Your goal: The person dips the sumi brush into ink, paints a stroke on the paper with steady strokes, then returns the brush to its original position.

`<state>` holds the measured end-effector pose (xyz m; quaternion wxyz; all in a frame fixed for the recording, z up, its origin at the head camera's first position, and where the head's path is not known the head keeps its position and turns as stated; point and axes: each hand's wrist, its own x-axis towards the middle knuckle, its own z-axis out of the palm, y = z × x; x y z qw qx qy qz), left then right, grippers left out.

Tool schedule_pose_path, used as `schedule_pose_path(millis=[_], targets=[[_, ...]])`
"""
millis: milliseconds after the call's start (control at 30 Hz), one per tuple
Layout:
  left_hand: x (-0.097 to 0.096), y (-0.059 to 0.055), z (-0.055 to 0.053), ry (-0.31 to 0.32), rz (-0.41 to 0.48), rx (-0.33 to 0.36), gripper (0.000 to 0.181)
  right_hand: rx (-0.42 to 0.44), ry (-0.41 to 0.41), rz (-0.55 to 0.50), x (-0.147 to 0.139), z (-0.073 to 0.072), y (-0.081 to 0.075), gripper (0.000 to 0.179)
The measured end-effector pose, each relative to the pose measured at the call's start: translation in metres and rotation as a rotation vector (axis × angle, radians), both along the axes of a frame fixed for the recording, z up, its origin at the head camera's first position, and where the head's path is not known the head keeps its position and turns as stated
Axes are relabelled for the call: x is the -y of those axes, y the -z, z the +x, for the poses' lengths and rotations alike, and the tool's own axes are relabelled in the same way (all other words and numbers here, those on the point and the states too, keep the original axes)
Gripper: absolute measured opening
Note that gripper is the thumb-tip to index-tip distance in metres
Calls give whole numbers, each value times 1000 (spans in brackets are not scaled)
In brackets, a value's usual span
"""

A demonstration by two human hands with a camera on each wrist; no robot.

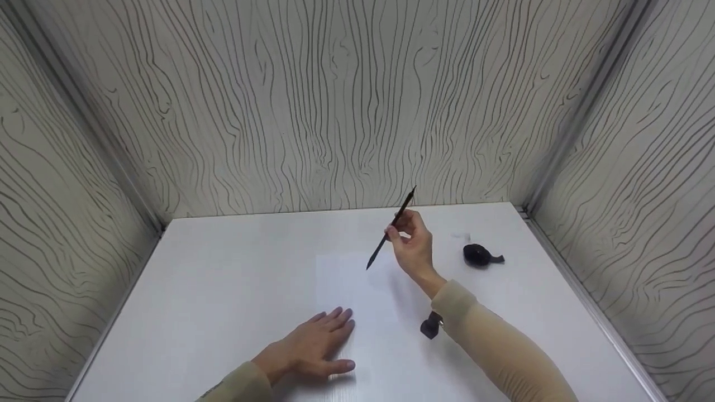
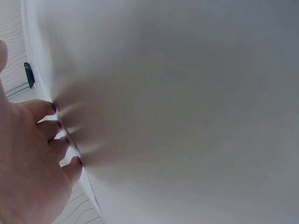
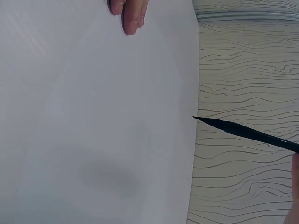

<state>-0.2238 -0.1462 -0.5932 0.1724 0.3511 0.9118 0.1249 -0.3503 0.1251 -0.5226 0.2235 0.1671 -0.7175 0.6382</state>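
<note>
My right hand (image 1: 414, 243) is raised over the table and pinches a slim black double-pointed stick (image 1: 385, 237) between thumb and fingers. It slants, one end up toward the back wall and the other down above a white paper sheet (image 1: 357, 279). In the right wrist view, the dark tapered tip of the stick (image 3: 243, 131) stands apart from the paper. My left hand (image 1: 321, 343) lies flat with spread fingers, its fingertips at the near edge of the sheet. Close up in the left wrist view, the fingertips of my left hand (image 2: 35, 154) touch the white surface.
A round black object with a short tail (image 1: 477, 255) lies on the white table (image 1: 223, 279) at the right, a small clear piece (image 1: 462, 237) behind it. Another small black object (image 1: 430, 326) is partly hidden by my right sleeve. Wood-grain-patterned walls (image 1: 335, 111) enclose the table.
</note>
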Motion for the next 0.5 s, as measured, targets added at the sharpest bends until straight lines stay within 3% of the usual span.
schedule_pose_path(millis=[500], targets=[[-1, 1, -1, -11, -21, 21, 103, 43, -39, -7, 29, 5, 27, 27]])
